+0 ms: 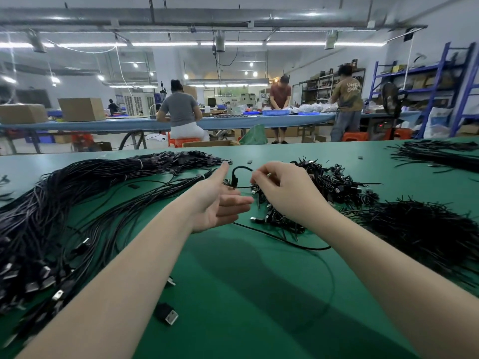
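Right hand (282, 193) pinches a thin black cable (241, 168) with its curled fingertips. The cable arcs up in a small loop between both hands, over the bench (259, 281) middle, and its plug end hangs just beside the left hand (215, 203). Can't tell if they touch. The left hand is spread, palm up, thumb out, fingers straight. A pile of short cables (337, 185) sits behind the right hand. Long cable bundles (77, 203) lie along the left edge. A loose USB plug (167, 313) lies near the near edge.
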### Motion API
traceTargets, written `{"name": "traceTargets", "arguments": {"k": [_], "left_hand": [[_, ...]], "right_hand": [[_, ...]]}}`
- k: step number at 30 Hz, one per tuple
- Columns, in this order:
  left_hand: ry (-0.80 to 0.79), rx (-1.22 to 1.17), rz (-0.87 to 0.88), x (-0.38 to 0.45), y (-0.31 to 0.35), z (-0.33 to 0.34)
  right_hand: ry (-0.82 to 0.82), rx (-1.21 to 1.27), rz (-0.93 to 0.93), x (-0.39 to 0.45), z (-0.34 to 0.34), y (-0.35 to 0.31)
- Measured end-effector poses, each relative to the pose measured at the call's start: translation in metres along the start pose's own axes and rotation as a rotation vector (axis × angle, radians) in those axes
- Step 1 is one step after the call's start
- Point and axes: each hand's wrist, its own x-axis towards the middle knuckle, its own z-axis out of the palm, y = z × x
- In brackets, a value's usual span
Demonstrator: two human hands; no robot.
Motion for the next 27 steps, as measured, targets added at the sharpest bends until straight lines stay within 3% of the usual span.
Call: {"name": "traceTargets", "arguments": {"k": [4,11,16,18,21,24,27], "left_hand": [[-0.079,0.117,-0.095,-0.004,-0.002,-0.004],[-0.090,-0.196,0.192,-0.007,0.007,0.000],[-0.196,-0.517,0.255,-0.019,0.024,-0.003],[-0.315,-0.553,0.262,-0.029,0.030,-0.011],[-0.426,-0.115,0.181,-0.040,0.029,-0.020],[-0.448,0.425,0.003,-0.035,0.020,-0.015],[-0.234,0.393,0.106,-0.028,0.016,0.000]], "right_hand": [[0.066,-0.046,-0.021,-0.003,0.003,-0.005],[-0.250,0.050,-0.026,-0.014,0.021,-0.009],[-0.694,0.576,0.327,-0.021,0.026,-0.002],[-0.832,0.634,0.449,-0.023,0.021,0.005],[-0.737,0.489,0.518,-0.017,0.011,0.009],[-0.530,0.565,0.542,-0.004,-0.003,0.000],[-0.443,0.627,0.409,-0.001,-0.005,-0.016]]}}
